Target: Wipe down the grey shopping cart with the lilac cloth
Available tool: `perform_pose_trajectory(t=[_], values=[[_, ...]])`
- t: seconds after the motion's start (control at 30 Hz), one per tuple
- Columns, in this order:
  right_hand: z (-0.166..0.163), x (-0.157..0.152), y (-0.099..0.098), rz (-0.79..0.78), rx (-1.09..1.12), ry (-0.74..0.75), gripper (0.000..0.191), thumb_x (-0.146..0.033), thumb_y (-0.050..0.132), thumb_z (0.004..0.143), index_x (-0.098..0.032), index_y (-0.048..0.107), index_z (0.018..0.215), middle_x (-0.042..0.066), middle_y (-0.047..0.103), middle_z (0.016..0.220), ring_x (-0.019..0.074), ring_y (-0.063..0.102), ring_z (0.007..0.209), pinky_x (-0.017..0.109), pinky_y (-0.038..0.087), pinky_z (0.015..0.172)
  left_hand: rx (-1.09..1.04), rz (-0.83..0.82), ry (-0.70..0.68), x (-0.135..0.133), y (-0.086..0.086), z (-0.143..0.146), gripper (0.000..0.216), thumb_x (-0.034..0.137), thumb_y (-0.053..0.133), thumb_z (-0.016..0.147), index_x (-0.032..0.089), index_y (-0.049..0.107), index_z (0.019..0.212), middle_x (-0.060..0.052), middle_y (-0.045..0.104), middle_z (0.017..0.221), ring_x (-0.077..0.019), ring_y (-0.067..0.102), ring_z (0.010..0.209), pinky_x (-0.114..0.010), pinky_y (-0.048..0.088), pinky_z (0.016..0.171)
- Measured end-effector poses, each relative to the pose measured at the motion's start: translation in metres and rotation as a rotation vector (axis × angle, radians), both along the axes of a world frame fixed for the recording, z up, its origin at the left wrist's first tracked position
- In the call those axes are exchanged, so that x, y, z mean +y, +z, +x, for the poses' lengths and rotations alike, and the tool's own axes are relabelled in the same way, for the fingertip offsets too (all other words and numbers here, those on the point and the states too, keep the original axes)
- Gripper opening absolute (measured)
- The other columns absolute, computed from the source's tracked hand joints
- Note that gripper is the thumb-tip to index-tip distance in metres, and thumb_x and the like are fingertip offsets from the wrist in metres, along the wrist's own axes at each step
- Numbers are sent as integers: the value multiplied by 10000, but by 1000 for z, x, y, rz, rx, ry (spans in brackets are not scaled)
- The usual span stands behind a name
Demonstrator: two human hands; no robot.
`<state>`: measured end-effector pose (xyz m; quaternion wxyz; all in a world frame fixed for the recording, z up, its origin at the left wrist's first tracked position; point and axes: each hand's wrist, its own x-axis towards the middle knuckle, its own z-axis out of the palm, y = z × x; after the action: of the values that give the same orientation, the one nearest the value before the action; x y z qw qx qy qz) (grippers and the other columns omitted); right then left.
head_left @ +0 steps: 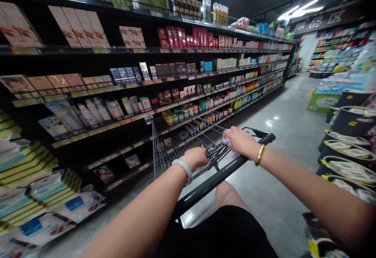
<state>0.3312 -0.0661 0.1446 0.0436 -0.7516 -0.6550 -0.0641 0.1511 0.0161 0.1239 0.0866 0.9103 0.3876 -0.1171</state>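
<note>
A wire shopping cart (pixel 173 140) stands in front of me, its dark handlebar (pixel 212 185) slanting across below my wrists. My left hand (pixel 196 158), with a pale bangle (pixel 184 168) on the wrist, is closed in a fist just beyond the bar, over the cart's near end. Its fingertips are turned away, so what they grip is hidden. My right hand (pixel 240 143), below a gold bangle (pixel 259 155), is curled around a light purple item (pixel 226 138). Only small parts of that item show, and its kind cannot be made out.
Long shelves (pixel 123 128) of boxes and bottles run along the left. Packaged goods (pixel 58 195) are stacked at the lower left. Round dark bins (pixel 351 122) line the right side, with a green box display (pixel 321 101) beyond. A shiny grey floor (pixel 282 132) stretches between them.
</note>
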Motion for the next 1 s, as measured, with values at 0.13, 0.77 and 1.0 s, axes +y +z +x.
perform_pose_trajectory(t=[0.13, 0.77, 1.0], values=[[-25, -5, -4, 33, 22, 216, 377, -215, 574, 804, -219, 573, 1181, 89, 563, 1102, 194, 601, 920, 271, 391, 746, -5, -1, 0, -1, 0, 0, 369, 372, 562, 769, 174, 698, 1049, -127, 726, 1060, -283, 689, 945, -319, 540, 766], [-41, -2, -10, 57, -44, 91, 249, -182, 548, 837, -161, 550, 1086, 124, 565, 1074, 225, 633, 887, 292, 426, 740, 136, -68, -89, -2, 20, -8, 433, 366, 573, 781, 131, 687, 1126, -160, 711, 1134, -295, 684, 966, -350, 534, 807], [17, 11, -14, 49, 45, -105, 246, -185, 531, 820, -172, 573, 1062, 116, 590, 1028, 235, 633, 891, 288, 399, 712, 199, -85, -91, -1, 35, -21, 720, 636, 631, 727, 167, 620, 1273, -163, 631, 1303, -360, 613, 1140, -428, 499, 923]])
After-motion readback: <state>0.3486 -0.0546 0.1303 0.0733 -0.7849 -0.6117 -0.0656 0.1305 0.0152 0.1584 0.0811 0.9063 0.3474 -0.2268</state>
